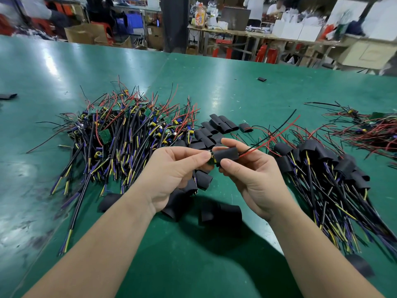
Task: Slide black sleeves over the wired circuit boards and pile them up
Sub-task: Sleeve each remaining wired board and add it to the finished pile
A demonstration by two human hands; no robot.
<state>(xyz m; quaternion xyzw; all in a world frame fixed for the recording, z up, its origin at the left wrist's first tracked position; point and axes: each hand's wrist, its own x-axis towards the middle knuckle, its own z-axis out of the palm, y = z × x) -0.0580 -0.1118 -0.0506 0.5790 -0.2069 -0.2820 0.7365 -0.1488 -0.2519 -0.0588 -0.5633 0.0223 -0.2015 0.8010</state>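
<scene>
One sleeve (226, 156) partly over one board (211, 161); left hand (171, 175), right hand (255, 179) pinching.

Forearms converging, left hand (171, 175) and right hand (253, 179) both pinch one sleeved board (227, 157).

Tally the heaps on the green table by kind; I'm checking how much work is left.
Heaps of bare green wired circuit boards: 2
Heaps of boards in black sleeves: 1
Heaps of loose black tube sleeves: 1
Total: 4
</scene>
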